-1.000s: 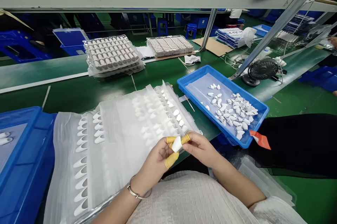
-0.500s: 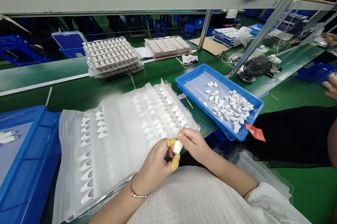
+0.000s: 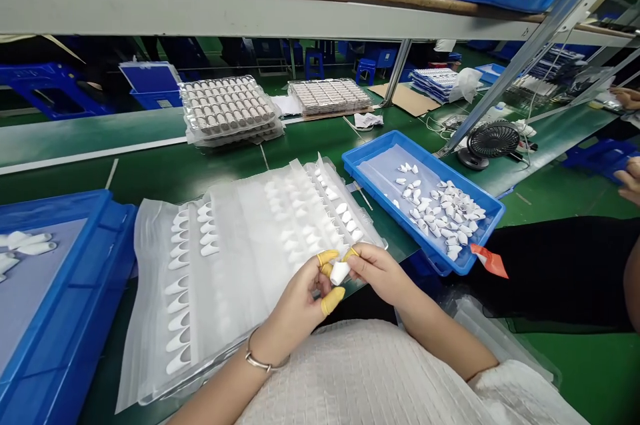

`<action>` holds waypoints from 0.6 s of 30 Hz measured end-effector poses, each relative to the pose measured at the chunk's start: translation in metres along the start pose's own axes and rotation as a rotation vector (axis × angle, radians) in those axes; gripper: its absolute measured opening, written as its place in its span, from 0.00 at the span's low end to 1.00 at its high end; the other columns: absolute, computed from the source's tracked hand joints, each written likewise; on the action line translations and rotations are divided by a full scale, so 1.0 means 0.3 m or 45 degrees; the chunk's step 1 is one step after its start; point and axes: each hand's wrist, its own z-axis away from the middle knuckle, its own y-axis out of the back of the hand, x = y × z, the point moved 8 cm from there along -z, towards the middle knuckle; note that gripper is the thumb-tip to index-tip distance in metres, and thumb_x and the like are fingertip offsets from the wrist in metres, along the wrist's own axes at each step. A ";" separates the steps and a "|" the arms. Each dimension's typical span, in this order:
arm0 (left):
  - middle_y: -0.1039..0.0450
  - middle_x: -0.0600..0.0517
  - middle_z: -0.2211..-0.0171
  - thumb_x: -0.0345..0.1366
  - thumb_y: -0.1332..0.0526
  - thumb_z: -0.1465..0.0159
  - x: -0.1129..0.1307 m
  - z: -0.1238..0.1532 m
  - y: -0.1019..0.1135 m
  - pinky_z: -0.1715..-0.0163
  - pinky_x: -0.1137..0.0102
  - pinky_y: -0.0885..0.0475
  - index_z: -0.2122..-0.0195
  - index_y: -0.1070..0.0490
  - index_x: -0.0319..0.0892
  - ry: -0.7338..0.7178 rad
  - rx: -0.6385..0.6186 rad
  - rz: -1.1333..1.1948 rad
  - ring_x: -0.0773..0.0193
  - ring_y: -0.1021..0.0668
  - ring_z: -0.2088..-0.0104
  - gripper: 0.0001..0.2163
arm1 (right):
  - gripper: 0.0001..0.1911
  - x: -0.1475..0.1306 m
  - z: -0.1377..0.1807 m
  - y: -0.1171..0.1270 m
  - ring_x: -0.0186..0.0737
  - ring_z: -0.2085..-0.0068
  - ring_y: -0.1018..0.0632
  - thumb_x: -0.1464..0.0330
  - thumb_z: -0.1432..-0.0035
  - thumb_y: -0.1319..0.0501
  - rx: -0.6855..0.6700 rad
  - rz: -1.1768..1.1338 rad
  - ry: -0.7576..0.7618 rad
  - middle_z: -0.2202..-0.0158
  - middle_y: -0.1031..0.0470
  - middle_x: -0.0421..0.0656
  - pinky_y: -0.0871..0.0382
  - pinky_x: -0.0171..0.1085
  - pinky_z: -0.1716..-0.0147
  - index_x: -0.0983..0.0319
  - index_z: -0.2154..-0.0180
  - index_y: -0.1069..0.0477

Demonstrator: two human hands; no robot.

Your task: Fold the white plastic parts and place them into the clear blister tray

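Between my two hands is a small white hollow piece with a slanted end. My right hand pinches it at its right side, with a yellow finger cot on one finger. My left hand wears yellow finger cots on its thumb and fingers. Its thumb stands apart below the piece, while its fingertips are close to the piece's left side; whether they touch it I cannot tell. Under and beyond the hands lies a clear tray of white pieces in rows, largely covered by a translucent foam sheet.
A blue bin with many loose white pieces stands to the right, an orange tag at its corner. Another blue bin is at the left. Stacked filled trays and a black fan sit farther back. A shelf beam crosses above.
The left thumb has come away from the white piece, which now sits in the right fingers at a different tilt. The view has shifted, so the surroundings appear slightly lower and farther right.
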 end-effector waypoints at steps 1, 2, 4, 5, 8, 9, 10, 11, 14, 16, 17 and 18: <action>0.36 0.56 0.70 0.35 0.41 0.37 -0.009 -0.001 0.000 0.65 0.68 0.30 0.44 0.39 0.45 0.016 -0.003 0.014 0.66 0.30 0.70 0.20 | 0.21 0.003 0.000 -0.001 0.33 0.74 0.35 0.52 0.38 0.43 0.002 -0.008 -0.003 0.76 0.36 0.38 0.40 0.34 0.72 0.62 0.73 0.35; 0.36 0.56 0.70 0.36 0.41 0.37 -0.014 -0.002 0.002 0.65 0.68 0.30 0.45 0.38 0.46 0.025 0.000 -0.016 0.65 0.29 0.70 0.19 | 0.20 0.005 0.000 -0.002 0.33 0.74 0.35 0.52 0.38 0.43 0.009 -0.008 -0.001 0.76 0.36 0.37 0.40 0.34 0.72 0.62 0.73 0.35; 0.34 0.55 0.70 0.38 0.41 0.36 -0.008 -0.002 0.008 0.66 0.67 0.30 0.48 0.35 0.44 0.001 0.024 -0.160 0.64 0.29 0.69 0.15 | 0.19 0.007 0.001 -0.009 0.33 0.73 0.35 0.52 0.41 0.40 0.033 0.006 0.009 0.75 0.35 0.37 0.40 0.34 0.73 0.61 0.71 0.34; 0.34 0.55 0.70 0.38 0.41 0.36 0.003 -0.001 0.010 0.66 0.66 0.31 0.49 0.34 0.44 -0.031 0.039 -0.244 0.63 0.29 0.69 0.14 | 0.19 0.009 0.002 -0.012 0.33 0.73 0.35 0.52 0.43 0.38 0.052 0.017 0.008 0.74 0.35 0.37 0.40 0.33 0.73 0.61 0.70 0.34; 0.33 0.55 0.72 0.36 0.43 0.36 0.038 -0.001 0.011 0.68 0.66 0.31 0.52 0.34 0.42 -0.123 0.056 -0.385 0.63 0.29 0.71 0.12 | 0.20 0.024 -0.003 -0.020 0.33 0.74 0.35 0.50 0.46 0.36 0.091 0.049 -0.022 0.76 0.35 0.37 0.42 0.33 0.75 0.61 0.72 0.35; 0.33 0.55 0.72 0.35 0.43 0.36 0.042 -0.002 0.009 0.69 0.67 0.31 0.53 0.33 0.42 -0.132 0.050 -0.386 0.64 0.29 0.71 0.11 | 0.22 0.033 -0.007 -0.023 0.32 0.75 0.36 0.50 0.44 0.39 0.084 0.034 -0.045 0.78 0.35 0.37 0.43 0.33 0.76 0.61 0.74 0.36; 0.33 0.54 0.71 0.34 0.44 0.36 0.043 -0.003 0.007 0.69 0.67 0.31 0.53 0.33 0.42 -0.130 0.041 -0.376 0.64 0.29 0.71 0.11 | 0.23 0.042 -0.012 -0.024 0.32 0.77 0.36 0.49 0.42 0.41 0.072 -0.003 -0.073 0.79 0.36 0.37 0.43 0.33 0.77 0.61 0.75 0.37; 0.33 0.54 0.71 0.34 0.44 0.36 0.041 -0.004 0.007 0.70 0.68 0.30 0.53 0.33 0.42 -0.119 0.035 -0.359 0.64 0.29 0.71 0.11 | 0.24 0.053 -0.016 -0.023 0.31 0.78 0.37 0.48 0.40 0.44 0.062 -0.053 -0.102 0.81 0.37 0.36 0.44 0.33 0.77 0.61 0.76 0.38; 0.34 0.54 0.70 0.35 0.44 0.36 0.028 -0.004 0.006 0.70 0.69 0.30 0.51 0.33 0.43 -0.086 0.030 -0.321 0.64 0.28 0.70 0.12 | 0.25 0.072 -0.023 0.006 0.31 0.79 0.37 0.48 0.39 0.45 0.125 -0.159 -0.147 0.81 0.36 0.36 0.44 0.33 0.78 0.61 0.76 0.39; 0.35 0.54 0.71 0.35 0.43 0.36 0.026 -0.005 0.005 0.70 0.68 0.30 0.52 0.32 0.43 -0.089 0.034 -0.340 0.64 0.29 0.71 0.12 | 0.23 0.063 -0.022 0.023 0.31 0.78 0.36 0.49 0.38 0.45 0.146 -0.136 -0.109 0.80 0.36 0.36 0.43 0.33 0.77 0.61 0.75 0.38; 0.35 0.54 0.71 0.35 0.43 0.37 0.026 -0.006 0.004 0.69 0.68 0.31 0.54 0.31 0.43 -0.092 0.039 -0.350 0.64 0.30 0.71 0.11 | 0.23 0.053 -0.020 0.024 0.31 0.77 0.36 0.50 0.38 0.45 0.122 -0.094 -0.072 0.79 0.36 0.36 0.43 0.33 0.76 0.61 0.74 0.37; 0.35 0.55 0.72 0.34 0.43 0.38 0.025 -0.009 0.004 0.69 0.68 0.31 0.55 0.31 0.43 -0.085 0.044 -0.341 0.64 0.30 0.70 0.10 | 0.21 0.040 -0.018 0.020 0.32 0.76 0.35 0.51 0.38 0.43 0.085 -0.038 -0.031 0.78 0.36 0.37 0.42 0.33 0.75 0.61 0.73 0.36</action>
